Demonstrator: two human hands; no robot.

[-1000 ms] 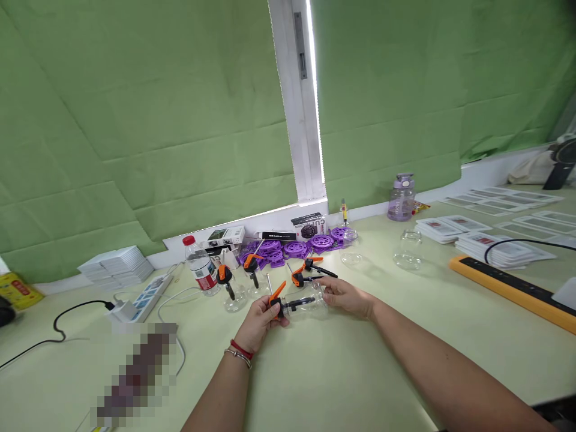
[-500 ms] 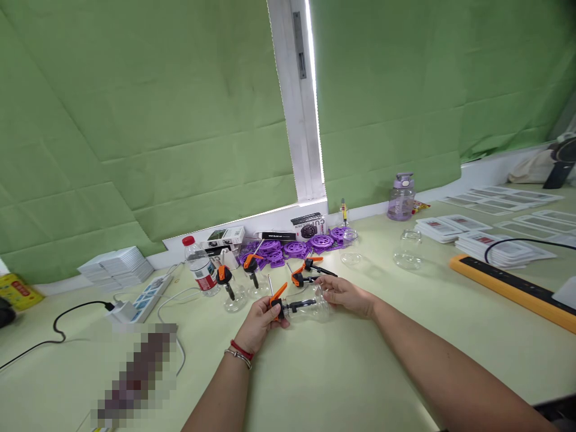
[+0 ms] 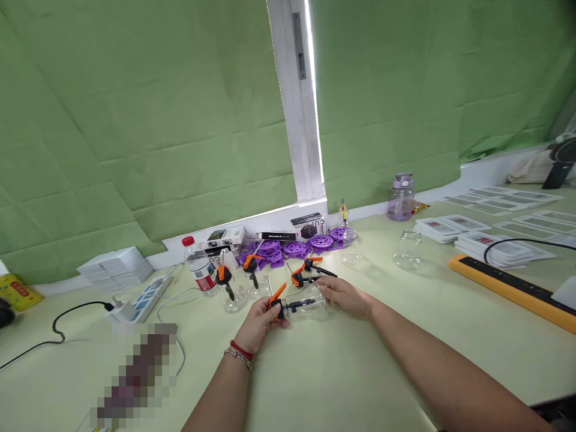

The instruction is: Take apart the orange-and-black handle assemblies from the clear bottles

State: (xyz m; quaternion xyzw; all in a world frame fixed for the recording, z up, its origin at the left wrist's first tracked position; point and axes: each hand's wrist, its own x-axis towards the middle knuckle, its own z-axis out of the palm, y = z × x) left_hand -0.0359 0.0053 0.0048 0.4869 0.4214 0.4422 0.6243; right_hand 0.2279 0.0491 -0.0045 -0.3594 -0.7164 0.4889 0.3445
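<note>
I hold a small clear plastic bottle point(image 3: 309, 306) lying on its side just above the pale green table point(image 3: 342, 372). My left hand point(image 3: 260, 322) grips its black and orange spray head point(image 3: 278, 302). My right hand point(image 3: 345, 296) is wrapped round the bottle's clear base end. Just beyond lie two loose orange and black spray heads point(image 3: 305, 273). Two more clear bottles with spray heads point(image 3: 231, 288) stand to the left of my hands.
A pile of purple round parts point(image 3: 294, 247) and small boxes point(image 3: 288, 231) lie by the wall. A red-capped water bottle point(image 3: 200, 267), a power strip point(image 3: 146, 298) and a black cable point(image 3: 63, 318) sit left. Clear jars point(image 3: 407, 248), a purple bottle point(image 3: 400, 198), card stacks point(image 3: 477, 237) and an orange strip point(image 3: 517, 291) are right.
None of note: both hands stay on the bottle, which has shifted only slightly.
</note>
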